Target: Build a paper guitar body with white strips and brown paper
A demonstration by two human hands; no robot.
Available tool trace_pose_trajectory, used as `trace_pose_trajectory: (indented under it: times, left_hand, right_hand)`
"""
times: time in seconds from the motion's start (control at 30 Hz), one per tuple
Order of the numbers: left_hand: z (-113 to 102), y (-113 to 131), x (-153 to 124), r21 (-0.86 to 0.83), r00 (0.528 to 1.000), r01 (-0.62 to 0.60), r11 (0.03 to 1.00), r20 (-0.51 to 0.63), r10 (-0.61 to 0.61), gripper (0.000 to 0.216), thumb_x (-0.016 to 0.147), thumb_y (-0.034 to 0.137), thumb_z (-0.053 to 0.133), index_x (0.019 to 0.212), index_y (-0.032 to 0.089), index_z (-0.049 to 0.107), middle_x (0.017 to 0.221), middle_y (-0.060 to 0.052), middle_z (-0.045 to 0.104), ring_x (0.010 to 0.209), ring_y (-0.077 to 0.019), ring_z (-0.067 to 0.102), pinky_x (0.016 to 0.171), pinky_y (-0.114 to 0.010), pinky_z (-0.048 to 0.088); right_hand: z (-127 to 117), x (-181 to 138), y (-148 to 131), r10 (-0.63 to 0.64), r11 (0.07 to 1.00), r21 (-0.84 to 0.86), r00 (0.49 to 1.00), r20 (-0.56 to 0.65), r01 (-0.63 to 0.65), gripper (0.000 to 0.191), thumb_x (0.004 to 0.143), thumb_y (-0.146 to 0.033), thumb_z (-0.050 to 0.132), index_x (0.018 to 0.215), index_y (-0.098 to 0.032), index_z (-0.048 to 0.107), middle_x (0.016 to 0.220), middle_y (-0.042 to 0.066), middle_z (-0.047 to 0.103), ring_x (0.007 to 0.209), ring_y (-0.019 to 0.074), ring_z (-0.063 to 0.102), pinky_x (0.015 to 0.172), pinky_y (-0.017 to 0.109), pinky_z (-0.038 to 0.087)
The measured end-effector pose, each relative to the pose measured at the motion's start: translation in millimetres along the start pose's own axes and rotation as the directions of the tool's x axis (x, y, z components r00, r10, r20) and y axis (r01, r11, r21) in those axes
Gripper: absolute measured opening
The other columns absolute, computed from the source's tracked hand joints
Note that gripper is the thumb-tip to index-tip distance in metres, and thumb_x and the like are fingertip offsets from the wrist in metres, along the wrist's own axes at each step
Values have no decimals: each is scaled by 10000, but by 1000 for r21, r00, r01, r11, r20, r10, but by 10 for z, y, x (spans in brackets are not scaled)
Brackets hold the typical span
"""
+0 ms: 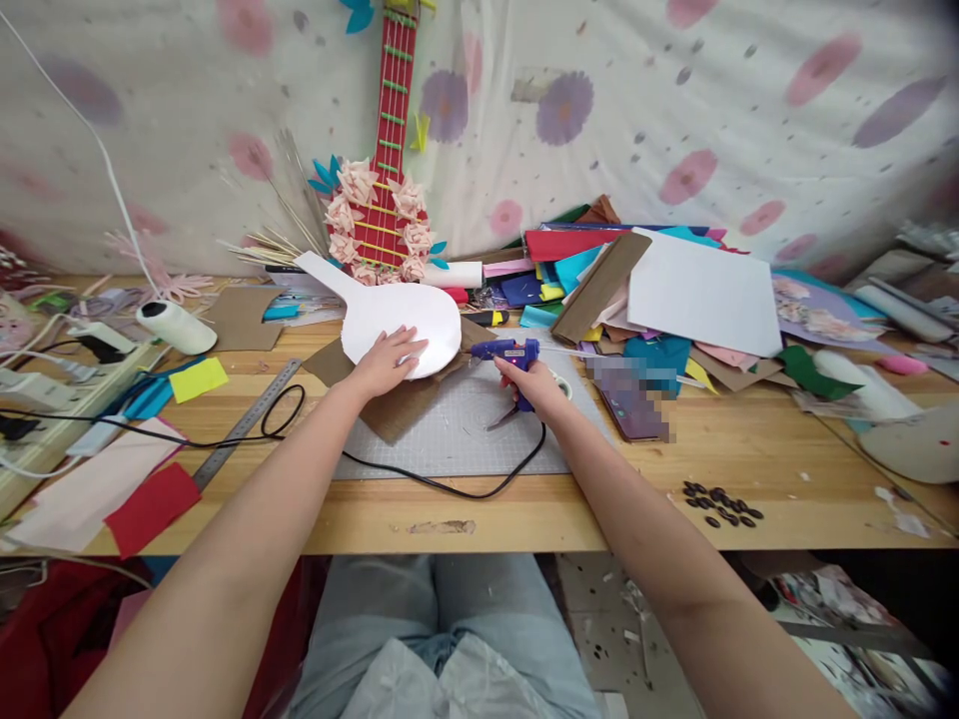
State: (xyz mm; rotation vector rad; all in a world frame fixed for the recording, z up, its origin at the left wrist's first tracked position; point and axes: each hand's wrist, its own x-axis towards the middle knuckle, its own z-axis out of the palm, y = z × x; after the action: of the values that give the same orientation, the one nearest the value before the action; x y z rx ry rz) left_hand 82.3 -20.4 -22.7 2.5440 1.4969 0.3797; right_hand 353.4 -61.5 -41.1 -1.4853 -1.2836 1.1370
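Firmly on the gun, flat on the cutout

The right hand point(533, 384) is closed around the handle of a blue glue gun point(509, 351), nozzle pointing left toward a white guitar-shaped cutout point(390, 310). The left hand point(388, 361) lies open and flat on that cutout, gripping nothing. Beneath sits brown cardboard point(397, 414) on a grey cutting mat point(465, 439), crossed by a black cord point(450, 487).

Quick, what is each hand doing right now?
Left hand: open, resting flat on the white guitar-shaped card cutout.
Right hand: closed around the blue plastic glue gun.
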Motion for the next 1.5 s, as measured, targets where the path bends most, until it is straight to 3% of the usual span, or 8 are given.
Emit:
trace_pose_trajectory:
  times: [0.57,1.17,1.5]
  left_hand:
    - [20,-10,-36,-36,1000,-5,999,-27,4,444,899,309,353,1331,260,444,1493,-25,276,1397,-188,165,1131,-468,108]
    - [2,7,-23,-37,1000,4,999,-16,-5,451,891,298,357,1329,245,451,1490,-35,284,1396,-177,167,1135,-441,99]
    - [-74,66,55,22,997,20,1000,68,-22,448,892,311,370,1328,252,451,1489,-37,286,1393,-199,176,1126,-465,129]
  right_hand:
    - [27,-14,-65,23,999,-27,999,-26,-23,402,659,-569,644,652,-186,520,563,-7,566,400,66,405,378,220,328]
    - [43,-76,-58,10,987,-161,999,32,-5,434,680,-591,621,550,-195,501,512,1,525,423,92,438,391,236,325]
    - [68,-158,-137,-20,969,-245,998,56,34,436,697,-587,601,532,-200,487,481,-1,503,422,104,442,412,244,325]
